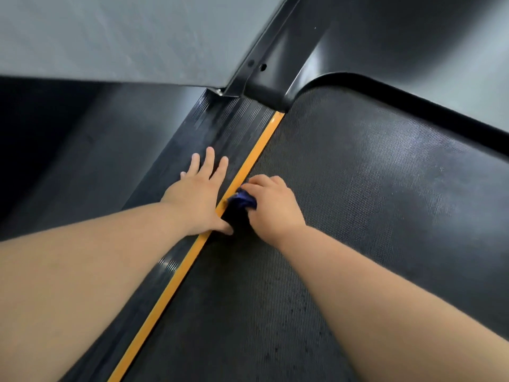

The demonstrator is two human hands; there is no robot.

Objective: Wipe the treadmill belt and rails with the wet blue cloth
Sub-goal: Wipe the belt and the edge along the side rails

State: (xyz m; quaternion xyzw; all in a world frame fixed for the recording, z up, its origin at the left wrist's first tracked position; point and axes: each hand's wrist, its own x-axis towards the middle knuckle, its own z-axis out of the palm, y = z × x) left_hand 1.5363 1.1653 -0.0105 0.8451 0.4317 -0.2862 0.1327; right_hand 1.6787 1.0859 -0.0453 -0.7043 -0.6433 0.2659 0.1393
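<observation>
Cloth (242, 201) was dark blue and bunched into a small wad. Creased folds showed at the thumb side; the rest was hidden under the right hand (271, 205). Whether it was wet: could not tell. It sat on the left edge of the belt (358, 202), touching the strip (248, 166). Right hand's fingers were curled over the wad, gripping it, knuckles up.

Left hand (197, 194) lay flat on the rail (220, 128), palm down, fingers straight and spread, holding nothing. Its thumb reached across the strip and ended just beside the cloth. Hands were close together, one on each side of the strip.

Belt: matte black, fine dotted texture, wide and flat, pale grey sheen toward the far right.
Rail: black, narrow lengthwise ribs, a few glossy patches nearer the camera.
Strip: smooth, orange-yellow, thin and straight, running between rail and belt up to the cover (385, 51).
Cover: smooth black, rounded lip curving round the belt's front end.
Post (264, 51): black, angular, rose from the rail's front end, two small holes near its base.
Wall (110, 37) behind: plain grey.
Floor (68, 147) left of the rail: dark, in shadow.
</observation>
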